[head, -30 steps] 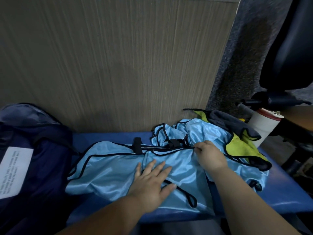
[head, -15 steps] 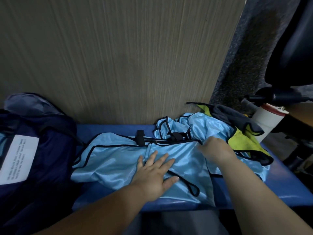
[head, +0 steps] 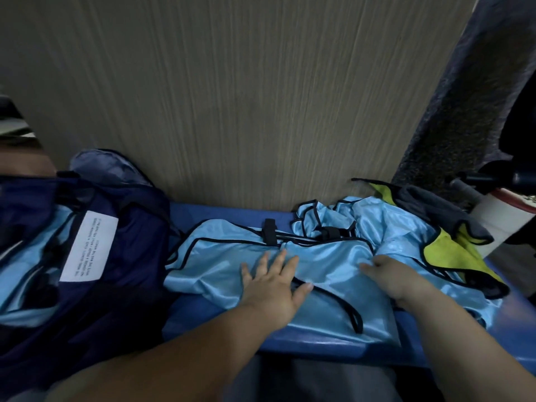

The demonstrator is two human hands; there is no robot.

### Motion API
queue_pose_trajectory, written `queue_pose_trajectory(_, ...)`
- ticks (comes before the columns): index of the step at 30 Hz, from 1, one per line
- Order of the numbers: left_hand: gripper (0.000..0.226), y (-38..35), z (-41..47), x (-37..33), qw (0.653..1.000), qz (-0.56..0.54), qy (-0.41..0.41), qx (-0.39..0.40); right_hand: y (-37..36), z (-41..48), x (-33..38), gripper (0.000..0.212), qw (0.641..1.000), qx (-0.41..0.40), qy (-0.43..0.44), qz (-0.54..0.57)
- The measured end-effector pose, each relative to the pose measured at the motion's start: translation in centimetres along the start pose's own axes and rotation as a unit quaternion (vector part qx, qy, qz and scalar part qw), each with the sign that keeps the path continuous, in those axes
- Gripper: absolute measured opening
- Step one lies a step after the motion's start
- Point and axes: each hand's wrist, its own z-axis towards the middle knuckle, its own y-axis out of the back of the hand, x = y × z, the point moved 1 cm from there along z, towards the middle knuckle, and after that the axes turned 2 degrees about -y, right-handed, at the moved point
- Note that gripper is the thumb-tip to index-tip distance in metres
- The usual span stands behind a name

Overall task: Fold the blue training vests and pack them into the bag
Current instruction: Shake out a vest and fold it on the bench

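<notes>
A light blue training vest [head: 220, 265] with black trim lies spread on the blue bench [head: 223, 211]. My left hand [head: 272, 288] presses flat on its middle, fingers straight. My right hand [head: 388, 275], blurred, lies on the vest's right part and pinches the trimmed edge, which bends down toward it. A second blue vest [head: 388, 224] lies crumpled behind my right hand. At the left, the dark navy bag [head: 130, 256] with a white label [head: 90, 250] lies open, with light blue fabric [head: 26, 256] inside.
A yellow-green vest [head: 452, 250] and a grey cloth [head: 435, 207] lie at the bench's right end. A white cylinder with a red rim [head: 504, 219] stands beyond them. A wood-grain panel [head: 232, 97] rises right behind the bench.
My right hand has come down and toward me from the vest's top edge, drawing the trim with it. My left hand stays pressed on the vest. The view has shifted left, showing more of the bag.
</notes>
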Motion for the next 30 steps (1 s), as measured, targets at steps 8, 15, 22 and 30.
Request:
queue_pose_trajectory(8, 0.071, 1.5, 0.0, 1.8, 0.997, -0.08, 0.004, -0.006, -1.3, 1.1, -2.6, 0.107, 0.986, 0.111, -0.073, 0.101)
queue_pose_trajectory(15, 0.039, 6.6, 2.4, 8.2, 0.982, 0.046, 0.149, -0.109, 0.2, -0.2, -1.3, 0.027, 0.996, 0.019, 0.028, 0.089)
queue_pose_trajectory(22, 0.04, 5.1, 2.5, 12.1, 0.98, 0.08, 0.177, -0.037, 2.8, -0.7, -2.1, 0.019, 0.997, -0.004, 0.047, 0.057)
queue_pose_trajectory(30, 0.029, 7.3, 4.1, 10.9, 0.975, -0.095, 0.103, -0.173, 4.3, -1.1, -3.2, 0.032, 0.994, 0.026, 0.018, 0.105)
